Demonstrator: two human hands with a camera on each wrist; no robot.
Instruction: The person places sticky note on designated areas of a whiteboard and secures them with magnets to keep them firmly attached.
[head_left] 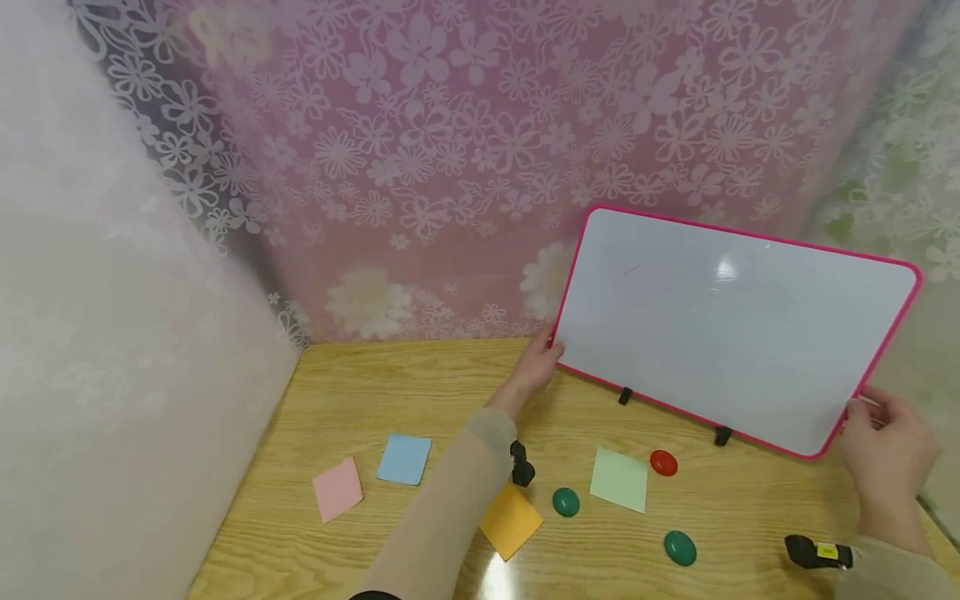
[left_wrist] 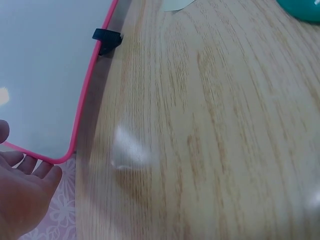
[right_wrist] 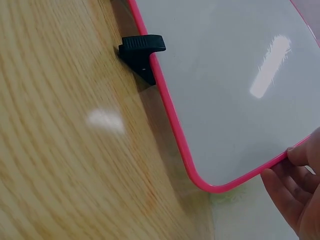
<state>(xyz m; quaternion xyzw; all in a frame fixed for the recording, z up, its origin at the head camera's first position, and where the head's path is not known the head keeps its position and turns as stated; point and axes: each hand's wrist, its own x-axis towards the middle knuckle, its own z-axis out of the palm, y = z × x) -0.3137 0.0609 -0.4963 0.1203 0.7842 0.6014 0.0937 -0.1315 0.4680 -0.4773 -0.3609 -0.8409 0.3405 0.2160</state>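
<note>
A whiteboard [head_left: 735, 333] with a pink rim leans at the back right, tilted, with two black clips [head_left: 723, 436] on its lower edge. My left hand [head_left: 534, 364] grips its left edge near the lower corner, thumb in front and fingers behind. On the opposite side my right hand [head_left: 888, 437] pinches the right edge above the lower corner. In the right wrist view the thumb presses the rim of the board [right_wrist: 235, 100] while the fingers pass behind. The left wrist view shows the other corner of the board [left_wrist: 45, 75] between thumb and fingers.
On the wooden table [head_left: 360, 383] lie sticky notes in pink [head_left: 337, 489], blue [head_left: 404, 459], orange [head_left: 511, 522] and green [head_left: 619, 479]. Beside them are a red magnet-like disc [head_left: 663, 463] and two green discs [head_left: 680, 547]. A floral curtain [head_left: 450, 167] hangs behind.
</note>
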